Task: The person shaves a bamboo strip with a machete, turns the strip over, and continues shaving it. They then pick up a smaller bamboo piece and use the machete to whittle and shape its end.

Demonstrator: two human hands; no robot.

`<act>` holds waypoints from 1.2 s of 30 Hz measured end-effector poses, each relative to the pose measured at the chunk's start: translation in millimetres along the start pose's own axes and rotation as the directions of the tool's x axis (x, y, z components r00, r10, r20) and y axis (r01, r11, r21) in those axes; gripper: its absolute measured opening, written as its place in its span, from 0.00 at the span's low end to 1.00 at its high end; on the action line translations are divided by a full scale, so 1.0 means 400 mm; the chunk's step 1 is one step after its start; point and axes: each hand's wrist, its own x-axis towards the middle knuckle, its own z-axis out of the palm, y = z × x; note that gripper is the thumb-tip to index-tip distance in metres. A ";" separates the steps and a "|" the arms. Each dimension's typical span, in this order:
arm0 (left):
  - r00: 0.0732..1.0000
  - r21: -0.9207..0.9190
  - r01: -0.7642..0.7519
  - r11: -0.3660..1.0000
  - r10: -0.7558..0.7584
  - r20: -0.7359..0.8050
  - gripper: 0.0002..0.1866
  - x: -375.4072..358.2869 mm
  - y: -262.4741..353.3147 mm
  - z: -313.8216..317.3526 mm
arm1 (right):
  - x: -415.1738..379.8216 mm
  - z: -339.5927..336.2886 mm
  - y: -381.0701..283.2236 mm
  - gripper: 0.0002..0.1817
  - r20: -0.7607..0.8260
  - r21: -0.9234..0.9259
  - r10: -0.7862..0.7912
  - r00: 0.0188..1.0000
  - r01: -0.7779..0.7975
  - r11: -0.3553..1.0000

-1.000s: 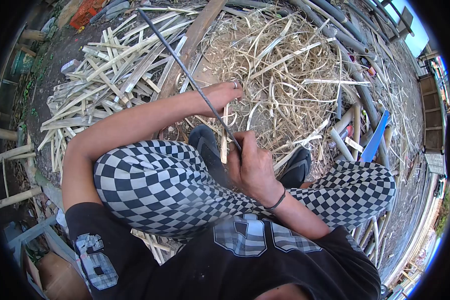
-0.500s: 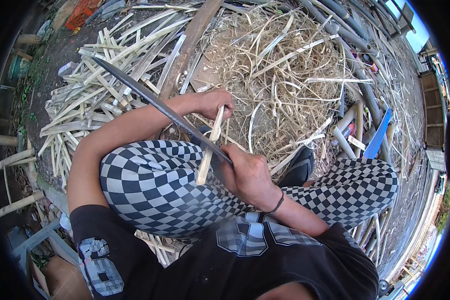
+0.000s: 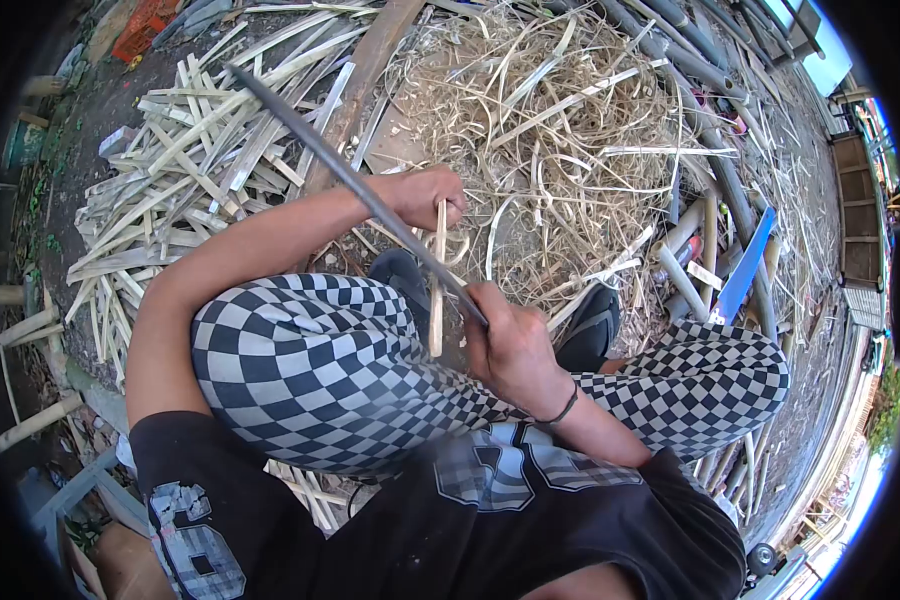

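My left hand (image 3: 430, 197) is closed around the upper end of a thin bamboo strip (image 3: 437, 300), which points down toward my lap. A curled shaving stands off the strip just below my fingers. My right hand (image 3: 515, 350) grips a long dark knife (image 3: 340, 165) near its lower end; its handle is hidden by my fingers. The knife slants up to the left, passing across the strip and over my left forearm. Both hands are above the gap between my bent legs in checkered trousers (image 3: 310, 350).
A heap of split bamboo strips (image 3: 160, 190) lies at the left. Curly shavings (image 3: 560, 130) pile up ahead, beside a wooden plank (image 3: 370, 75). A blue saw blade (image 3: 748, 265) leans among bamboo poles (image 3: 735, 190) at the right. An orange crate (image 3: 145, 30) stands far left.
My right hand has shifted slightly right and down with the knife. The strip now hangs more upright, its lower end further right. The left hand has barely moved.
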 end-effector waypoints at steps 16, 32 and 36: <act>0.999 0.097 0.027 0.995 -0.031 0.032 0.10 -0.003 0.000 0.013 | 0.006 0.012 0.020 0.14 0.093 0.043 0.005 0.996 -0.009 0.999; 0.993 0.054 -0.089 0.995 0.093 -0.079 0.11 -0.005 -0.055 0.048 | 0.036 0.062 0.112 0.05 0.066 0.016 0.195 0.979 -0.196 0.980; 0.985 0.081 -0.118 0.990 0.127 -0.121 0.11 0.002 -0.037 0.031 | 0.036 0.071 0.100 0.05 -0.021 0.096 0.125 0.992 -0.123 0.988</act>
